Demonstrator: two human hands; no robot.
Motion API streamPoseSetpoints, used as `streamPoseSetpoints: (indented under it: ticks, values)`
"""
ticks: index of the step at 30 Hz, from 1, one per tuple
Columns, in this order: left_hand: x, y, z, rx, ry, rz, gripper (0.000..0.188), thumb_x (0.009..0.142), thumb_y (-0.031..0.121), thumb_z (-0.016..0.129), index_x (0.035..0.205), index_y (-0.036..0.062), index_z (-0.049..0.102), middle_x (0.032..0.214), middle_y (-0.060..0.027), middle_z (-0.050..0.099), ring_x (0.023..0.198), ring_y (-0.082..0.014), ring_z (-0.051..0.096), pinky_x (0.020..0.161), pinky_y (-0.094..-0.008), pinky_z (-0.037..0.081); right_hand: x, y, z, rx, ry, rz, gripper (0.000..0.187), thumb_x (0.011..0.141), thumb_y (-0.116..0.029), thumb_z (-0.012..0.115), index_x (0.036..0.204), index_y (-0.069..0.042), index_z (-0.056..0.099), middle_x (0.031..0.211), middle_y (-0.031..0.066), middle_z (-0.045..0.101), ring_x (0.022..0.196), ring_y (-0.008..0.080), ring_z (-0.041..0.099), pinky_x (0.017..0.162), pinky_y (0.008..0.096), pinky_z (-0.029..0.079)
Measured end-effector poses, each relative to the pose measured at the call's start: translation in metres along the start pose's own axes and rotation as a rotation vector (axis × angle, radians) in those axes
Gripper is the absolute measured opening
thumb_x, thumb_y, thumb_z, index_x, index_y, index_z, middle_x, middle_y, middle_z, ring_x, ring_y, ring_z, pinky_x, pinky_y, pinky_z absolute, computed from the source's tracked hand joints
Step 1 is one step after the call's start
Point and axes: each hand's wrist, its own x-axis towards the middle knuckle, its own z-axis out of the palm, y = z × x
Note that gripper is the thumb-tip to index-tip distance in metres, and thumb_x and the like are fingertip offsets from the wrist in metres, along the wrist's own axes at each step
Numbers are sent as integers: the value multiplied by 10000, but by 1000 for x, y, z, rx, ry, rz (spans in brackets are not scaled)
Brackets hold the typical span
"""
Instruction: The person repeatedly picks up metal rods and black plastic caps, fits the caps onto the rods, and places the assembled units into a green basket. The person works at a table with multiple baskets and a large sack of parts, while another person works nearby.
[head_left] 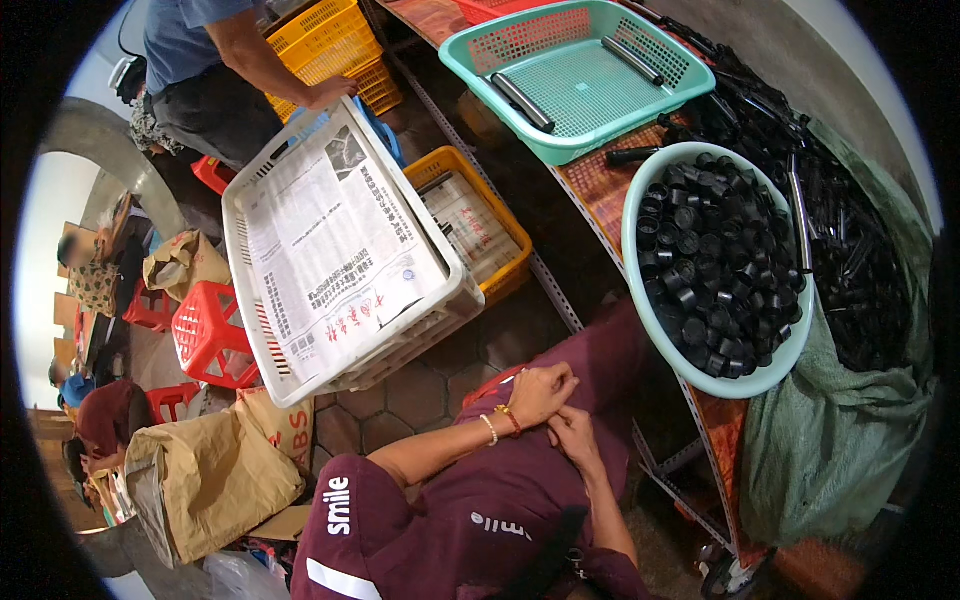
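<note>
Both forearms come up from below and meet over the lap. The left hand (540, 392) rests on the maroon trousers (590, 370), fingers curled shut, holding nothing visible. The right hand (574, 432) lies just beside it, touching the same cloth; I cannot tell how its fingers are set. On the table to the right, a pale green bowl (640, 290) is full of short black caps (715, 270). A teal basket (470, 70) holds two black tubes (520, 102)

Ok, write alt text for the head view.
The person's left hand and right hand rest together on their lap, holding nothing visible. Beside them, a pale green basin of small black caps sits on a table; a co-worker holds a newspaper-lined white crate.
</note>
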Motion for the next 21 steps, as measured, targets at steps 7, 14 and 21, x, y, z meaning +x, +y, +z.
streamPoseSetpoints:
  ticks: [7,14,21]
  values:
    - [76,-119,-7,-345,53,-722,798,800,164,591,1388,28,69,626,-111,588,532,-200,578,510,-310,457,-1,-7,2,48,-43,-12,185,885,-158,528,909,-29,659,531,-30,478,465,39,410,426,208,309]
    - [82,-164,0,-230,-10,-877,887,802,170,587,1407,27,-46,658,-123,601,544,-196,589,502,-303,459,-3,-12,-2,20,-20,33,185,883,-166,537,902,-35,666,552,-29,500,485,39,425,451,216,342]
    - [20,-195,47,-438,-457,-570,322,817,237,598,1051,17,607,982,-110,624,908,-193,570,816,-287,442,-2,-16,3,43,-67,29,179,878,-157,540,909,-35,666,545,-29,496,476,37,425,437,211,328]
